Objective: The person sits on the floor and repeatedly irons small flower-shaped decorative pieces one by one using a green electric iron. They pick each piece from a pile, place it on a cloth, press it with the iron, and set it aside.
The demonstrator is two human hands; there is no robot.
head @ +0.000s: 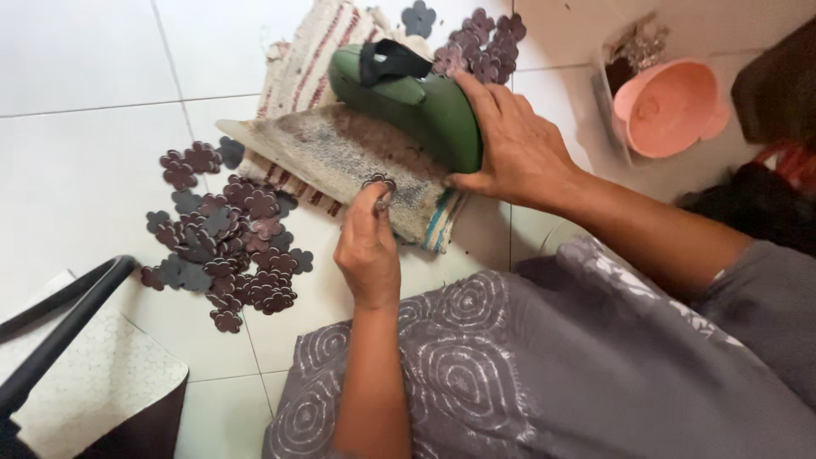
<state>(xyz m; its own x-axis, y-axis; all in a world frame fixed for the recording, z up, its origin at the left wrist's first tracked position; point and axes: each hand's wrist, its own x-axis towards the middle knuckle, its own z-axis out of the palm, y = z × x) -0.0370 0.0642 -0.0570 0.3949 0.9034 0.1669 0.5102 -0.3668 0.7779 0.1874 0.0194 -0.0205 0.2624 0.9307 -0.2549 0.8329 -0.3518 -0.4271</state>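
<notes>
On the white tiled floor (76, 110) a heap of dark flower-shaped pieces (225, 242) lay at the left, and another cluster (484, 42) lay at the top. A pink plastic bowl (671, 106) stood at the right. A pale patterned sheet (93, 382) lay in the lower left corner, under a black strap (64, 327).

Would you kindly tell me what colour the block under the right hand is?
The block is green, with a black strap; head view.

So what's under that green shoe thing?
Under the green shoe form lies a dirty folded cloth, which rests on a striped woven mat over white floor tiles. The right hand holds the form down. What lies directly beneath its sole is hidden.
</notes>
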